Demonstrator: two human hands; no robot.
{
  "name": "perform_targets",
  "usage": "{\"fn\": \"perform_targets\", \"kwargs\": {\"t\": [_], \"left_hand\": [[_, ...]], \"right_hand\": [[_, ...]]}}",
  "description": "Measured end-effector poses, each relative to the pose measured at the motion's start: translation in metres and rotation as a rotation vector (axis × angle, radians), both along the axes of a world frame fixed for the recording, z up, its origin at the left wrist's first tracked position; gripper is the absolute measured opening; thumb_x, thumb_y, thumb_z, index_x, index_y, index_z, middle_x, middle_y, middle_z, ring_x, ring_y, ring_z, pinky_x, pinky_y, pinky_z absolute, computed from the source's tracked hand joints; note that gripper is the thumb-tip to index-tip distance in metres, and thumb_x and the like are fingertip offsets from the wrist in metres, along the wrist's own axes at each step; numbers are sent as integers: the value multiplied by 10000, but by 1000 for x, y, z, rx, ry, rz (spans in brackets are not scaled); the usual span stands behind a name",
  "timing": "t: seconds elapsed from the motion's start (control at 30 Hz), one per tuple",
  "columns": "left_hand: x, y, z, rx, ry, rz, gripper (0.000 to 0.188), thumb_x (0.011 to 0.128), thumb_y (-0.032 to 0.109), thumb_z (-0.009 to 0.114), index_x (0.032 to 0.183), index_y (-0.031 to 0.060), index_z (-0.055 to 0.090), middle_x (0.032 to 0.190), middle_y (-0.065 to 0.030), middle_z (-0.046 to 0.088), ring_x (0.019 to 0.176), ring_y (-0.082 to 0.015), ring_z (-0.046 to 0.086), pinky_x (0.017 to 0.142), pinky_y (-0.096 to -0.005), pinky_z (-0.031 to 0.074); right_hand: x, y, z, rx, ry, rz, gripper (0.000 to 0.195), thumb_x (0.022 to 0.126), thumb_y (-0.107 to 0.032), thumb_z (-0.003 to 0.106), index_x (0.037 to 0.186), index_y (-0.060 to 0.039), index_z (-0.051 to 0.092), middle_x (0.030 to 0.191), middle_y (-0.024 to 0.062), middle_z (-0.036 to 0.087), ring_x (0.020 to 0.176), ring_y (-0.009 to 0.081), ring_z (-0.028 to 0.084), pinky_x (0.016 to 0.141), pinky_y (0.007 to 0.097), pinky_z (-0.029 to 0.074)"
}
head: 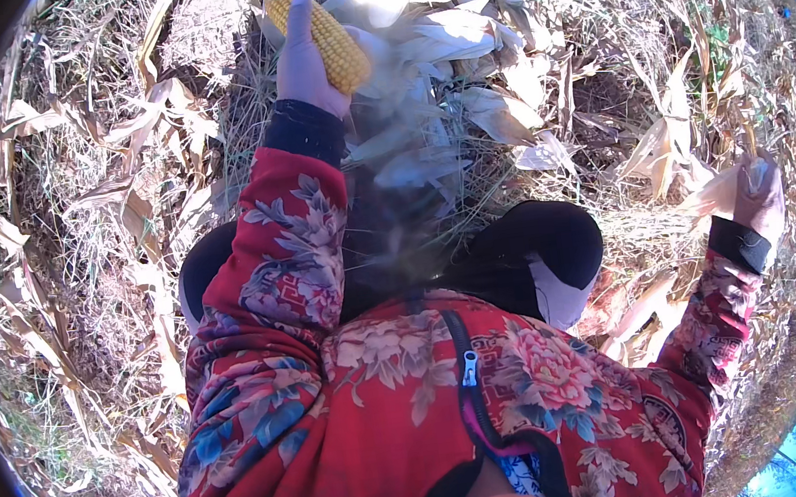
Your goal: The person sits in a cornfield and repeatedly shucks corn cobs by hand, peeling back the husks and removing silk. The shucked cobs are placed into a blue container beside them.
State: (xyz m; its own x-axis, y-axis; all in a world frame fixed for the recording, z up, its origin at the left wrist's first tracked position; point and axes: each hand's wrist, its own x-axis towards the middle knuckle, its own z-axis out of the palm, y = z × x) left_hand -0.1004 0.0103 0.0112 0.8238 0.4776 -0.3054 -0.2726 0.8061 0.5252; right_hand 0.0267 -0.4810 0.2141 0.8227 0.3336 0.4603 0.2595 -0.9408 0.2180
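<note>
At the top, left of centre, my left hand is closed around a husked ear of yellow corn, its thumb laid along the kernels. My right hand is stretched out to the far right, its fingers closed around pale corn husk; whether anything else is inside that grasp cannot be told. Loose pale husks lie in a heap just right of the ear. Both sleeves are red with a floral pattern and have dark cuffs.
Dry grass and corn leaves cover the ground all around. My bent knees in dark trousers are below the husk heap. More husks lie beside the right knee, and a standing dry leaf cluster is near my right hand.
</note>
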Motion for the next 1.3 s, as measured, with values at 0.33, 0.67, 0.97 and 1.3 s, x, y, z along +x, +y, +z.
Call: {"fn": "perform_targets", "kwargs": {"t": [0.33, 0.67, 0.97, 1.3], "left_hand": [[-100, 102, 51, -352, -192, 397, 388, 827, 333, 550, 977, -17, 474, 856, -150, 525, 760, -266, 525, 688, -397, 481], [-600, 208, -95, -75, 83, 1572, 375, 806, 385, 550, 1010, 71, 526, 920, -125, 583, 811, -290, 578, 698, -447, 523], [-397, 172, -41, -73, 766, 791, 316, 817, 284, 599, 919, 31, 441, 844, -142, 607, 736, -246, 601, 642, -380, 542], [-103, 39, 88, 240, 181, -281, 380, 917, 322, 453, 1160, 31, 413, 938, -134, 591, 718, -182, 583, 672, -298, 496]], "right_hand": [[50, -15, -75, 59, 50, 3, 465, 771, -389, 630, 1122, -91, 567, 1118, 121, 571, 1046, 265, 530, 903, 359, 401], [10, 249, -318, -188, 1018, 556, 265, 791, -220, 567, 1027, -100, 585, 976, 119, 605, 946, 279, 566, 829, 384, 446], [-78, 284, -413, -141, 822, 717, 306, 810, -245, 493, 1070, -97, 559, 1149, 93, 548, 1049, 255, 542, 944, 398, 356], [-93, 250, -440, 143, 1743, 379, 335, 848, -259, 537, 1108, -50, 569, 990, 76, 632, 983, 251, 576, 848, 390, 444]]}}
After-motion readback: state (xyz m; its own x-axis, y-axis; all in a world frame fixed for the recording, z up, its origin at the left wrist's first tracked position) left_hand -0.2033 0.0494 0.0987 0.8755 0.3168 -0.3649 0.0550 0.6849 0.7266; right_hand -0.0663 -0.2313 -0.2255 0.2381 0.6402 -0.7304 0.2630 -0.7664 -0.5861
